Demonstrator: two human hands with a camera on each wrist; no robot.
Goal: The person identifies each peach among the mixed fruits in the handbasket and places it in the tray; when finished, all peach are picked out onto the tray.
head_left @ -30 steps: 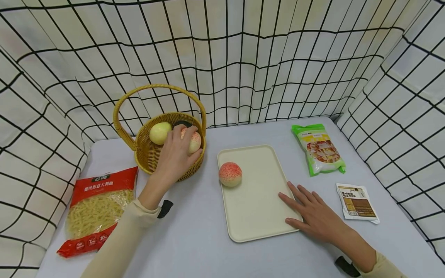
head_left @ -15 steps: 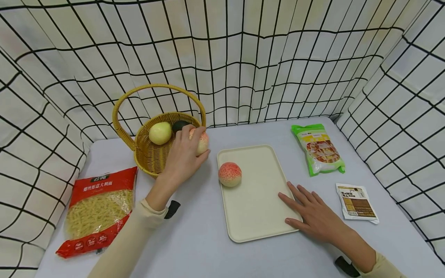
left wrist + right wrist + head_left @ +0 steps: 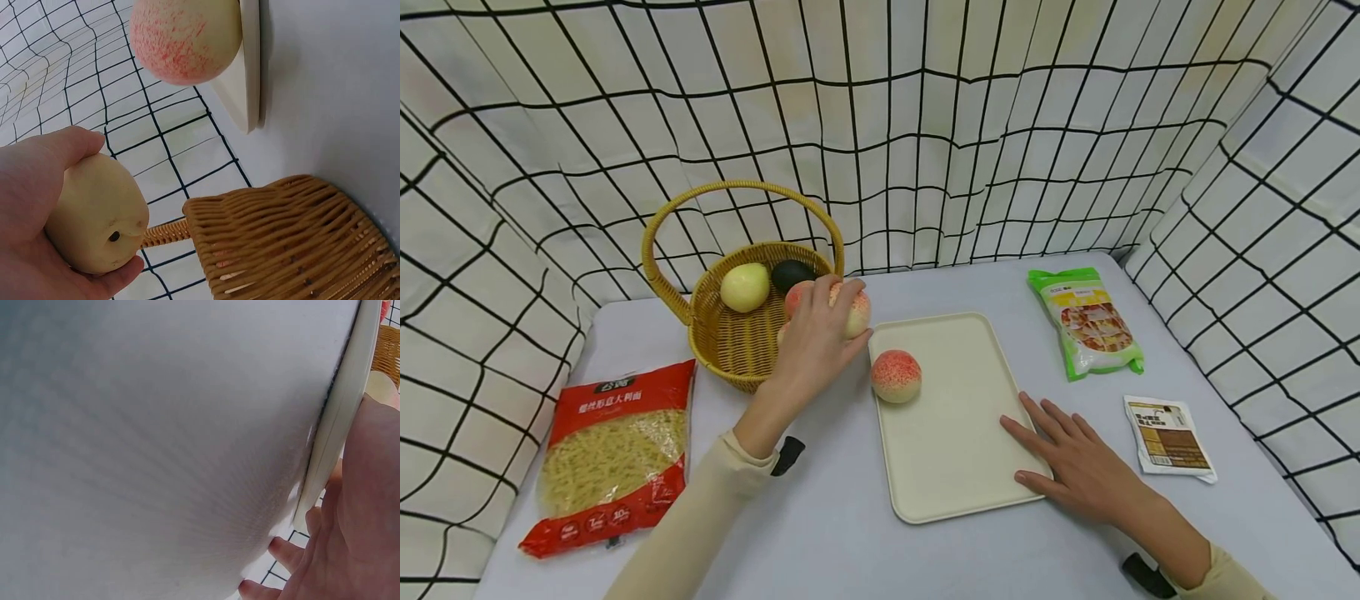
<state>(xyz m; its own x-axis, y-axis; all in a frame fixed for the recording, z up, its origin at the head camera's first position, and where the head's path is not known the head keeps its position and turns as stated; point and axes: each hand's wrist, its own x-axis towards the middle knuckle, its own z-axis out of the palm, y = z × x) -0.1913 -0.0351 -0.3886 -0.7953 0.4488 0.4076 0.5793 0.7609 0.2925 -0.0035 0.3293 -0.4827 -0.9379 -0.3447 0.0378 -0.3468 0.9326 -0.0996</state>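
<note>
Your right hand [image 3: 1078, 458] rests unmoved, fingers spread, on the edge of the tray [image 3: 962, 425]. Farther off, your left hand [image 3: 814, 340] grips a peach [image 3: 858, 314], now carried past the right rim of the basket [image 3: 737, 346]: out, but not set down. Nearest first: one pasta bag [image 3: 610, 462], one small packet [image 3: 1171, 439], one tray bearing one loose peach [image 3: 897, 377], one green bag [image 3: 1090, 325], one basket holding at least one half-hidden peach [image 3: 797, 297], one pale fruit [image 3: 745, 288], one dark fruit [image 3: 792, 273].

Pale cream long sleeves [image 3: 692, 533], slightly wrinkled cuffs [image 3: 747, 460], small black wrist pieces [image 3: 788, 456], possibly camera mounts
</note>
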